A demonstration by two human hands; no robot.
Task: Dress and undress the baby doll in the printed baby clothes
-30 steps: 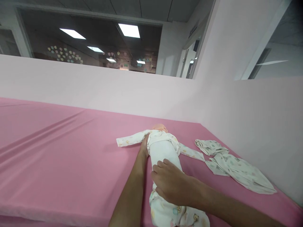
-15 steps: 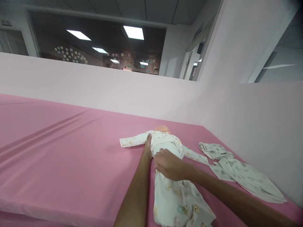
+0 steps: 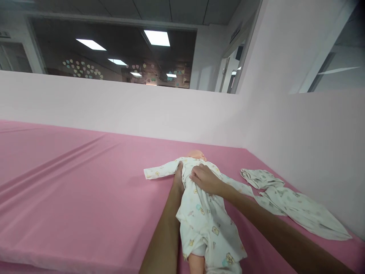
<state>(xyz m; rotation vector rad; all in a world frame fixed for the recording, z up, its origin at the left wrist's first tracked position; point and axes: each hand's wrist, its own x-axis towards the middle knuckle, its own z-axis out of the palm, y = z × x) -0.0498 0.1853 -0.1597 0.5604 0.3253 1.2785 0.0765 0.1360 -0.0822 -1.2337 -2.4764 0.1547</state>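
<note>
A baby doll (image 3: 196, 154) lies on its back on the pink-covered surface, its head toward the wall and one bare leg (image 3: 196, 263) showing at the bottom. It wears a white printed long-sleeved top (image 3: 162, 170), sleeves spread to both sides. White printed pants (image 3: 203, 213) cover its belly and reach up to its chest. My left hand (image 3: 178, 179) grips the doll's side below the armpit, thumb up, its other fingers hidden. With closed fingers, my right hand (image 3: 207, 179) holds the upper edge of the pants over the doll's chest; the fingertips are hidden.
Crumpled white printed clothes (image 3: 302, 205) lie to the right, near the side wall. The pink sheet (image 3: 71, 198) has long creases at left. A low white wall (image 3: 119, 106) borders the far side, with windows above it.
My right hand has moved up from the doll's waist to its chest, drawing the pants over the white belly. A bare leg now shows below. My left hand stays at the doll's side.
</note>
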